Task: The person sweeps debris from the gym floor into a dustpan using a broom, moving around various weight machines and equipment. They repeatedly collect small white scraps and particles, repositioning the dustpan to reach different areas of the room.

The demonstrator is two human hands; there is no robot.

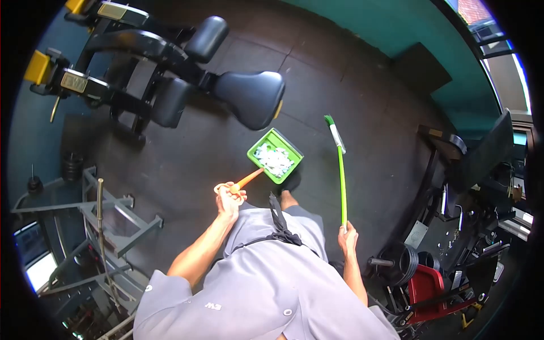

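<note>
My left hand (229, 195) is closed round the orange handle of a green dustpan (253, 153). White scraps of litter (275, 161) lie heaped in its pan, which is in front of me above the dark floor. On the other side, my right hand (348, 235) grips the lime-green pole of a broom (342, 181). The broom's white head with green bristles (335, 136) points away from me, ahead and to the right of the dustpan.
A black exercise machine with a padded seat (249, 96) stands ahead on the left. Grey metal frames (122, 221) are at left. Weight plates (399, 263) and a red seat (425, 292) stand at lower right. Dark rubber flooring (317, 73) stretches to a teal wall (362, 25).
</note>
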